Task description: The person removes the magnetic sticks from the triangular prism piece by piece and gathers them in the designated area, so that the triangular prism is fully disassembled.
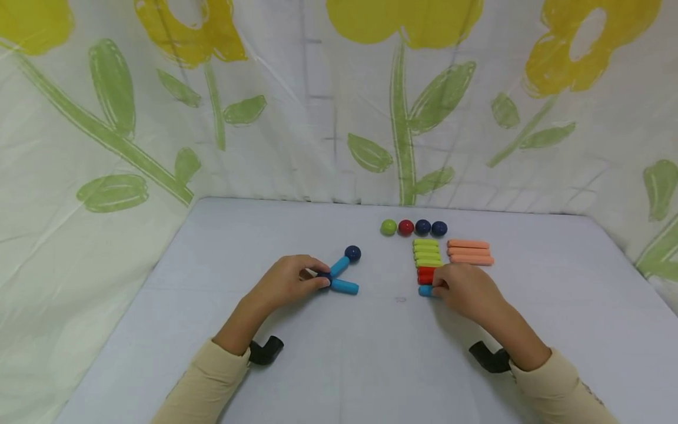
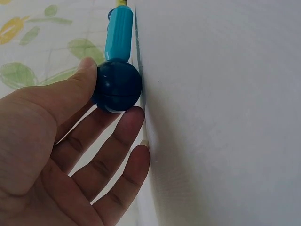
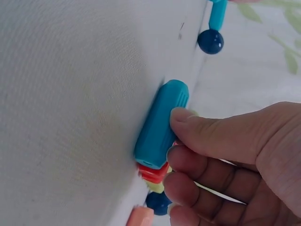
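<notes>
My left hand [image 1: 288,282] pinches a dark blue ball [image 2: 118,84] between thumb and fingers. Two light blue rods spread from that ball in a V: one rod [image 1: 339,266] has another dark blue ball [image 1: 352,254] at its far end, and the other rod [image 1: 345,287] ends free. At the right, my right hand [image 1: 468,291] holds a loose light blue rod [image 3: 160,126] by its side, thumb on top, with the rod on or close to the tabletop. Red rods [image 1: 426,275] lie just behind it, partly covered by the hand.
Beyond the red rods is a stack of yellow-green rods [image 1: 426,252], with orange rods [image 1: 469,252] to its right. A row at the back has a green ball [image 1: 389,227], a red ball [image 1: 406,228] and two dark blue balls [image 1: 422,227]. A flowered curtain [image 1: 296,118] hangs behind the white table [image 1: 222,235].
</notes>
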Demonstrator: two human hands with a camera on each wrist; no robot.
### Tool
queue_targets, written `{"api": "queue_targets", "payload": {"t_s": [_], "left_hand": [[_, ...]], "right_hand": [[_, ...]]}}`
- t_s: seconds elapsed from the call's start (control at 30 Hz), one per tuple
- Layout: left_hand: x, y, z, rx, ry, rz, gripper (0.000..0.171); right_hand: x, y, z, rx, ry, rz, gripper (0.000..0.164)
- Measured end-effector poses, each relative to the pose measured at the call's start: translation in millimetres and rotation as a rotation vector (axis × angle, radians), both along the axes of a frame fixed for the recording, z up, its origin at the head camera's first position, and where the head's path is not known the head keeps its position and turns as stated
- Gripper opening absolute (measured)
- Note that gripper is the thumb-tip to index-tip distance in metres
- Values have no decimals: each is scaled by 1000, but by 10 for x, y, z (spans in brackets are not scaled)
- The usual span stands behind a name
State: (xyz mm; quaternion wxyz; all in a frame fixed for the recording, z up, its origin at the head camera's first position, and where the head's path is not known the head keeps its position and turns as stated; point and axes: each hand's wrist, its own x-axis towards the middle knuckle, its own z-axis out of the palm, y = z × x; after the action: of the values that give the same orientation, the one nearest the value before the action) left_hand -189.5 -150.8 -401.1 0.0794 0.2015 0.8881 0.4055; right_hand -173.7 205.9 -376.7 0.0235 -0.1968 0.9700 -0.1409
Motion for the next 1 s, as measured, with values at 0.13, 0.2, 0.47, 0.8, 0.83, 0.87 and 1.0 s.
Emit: {"api": "queue_targets", "payload": {"t_s": [0.13, 0.2, 0.47, 0.8, 0.83, 0.87, 1.0], "left_hand": [[2, 3, -1, 0, 12, -15, 22], [0, -1, -7, -3, 25, -31, 22], [2, -2, 5, -38, 63, -75, 21], [16, 8, 10, -53, 71, -78, 21], [14, 11, 8, -51, 71, -83, 21], [13, 13, 9, -51, 72, -88, 21], [6, 0, 22, -68, 84, -90, 21]], "right_hand": [[-15, -1, -10, -8, 27, 8, 13], [-30, -13, -27, -15, 48, 24, 14], [-99, -382, 10, -50, 147, 122, 10], [-236, -965, 15, -55, 114, 237, 22], [-261, -988, 4, -63, 97, 229, 21], [-287, -1004, -7, -68, 75, 218, 20], [-385, -1058, -18, -65, 6, 178, 18]]}}
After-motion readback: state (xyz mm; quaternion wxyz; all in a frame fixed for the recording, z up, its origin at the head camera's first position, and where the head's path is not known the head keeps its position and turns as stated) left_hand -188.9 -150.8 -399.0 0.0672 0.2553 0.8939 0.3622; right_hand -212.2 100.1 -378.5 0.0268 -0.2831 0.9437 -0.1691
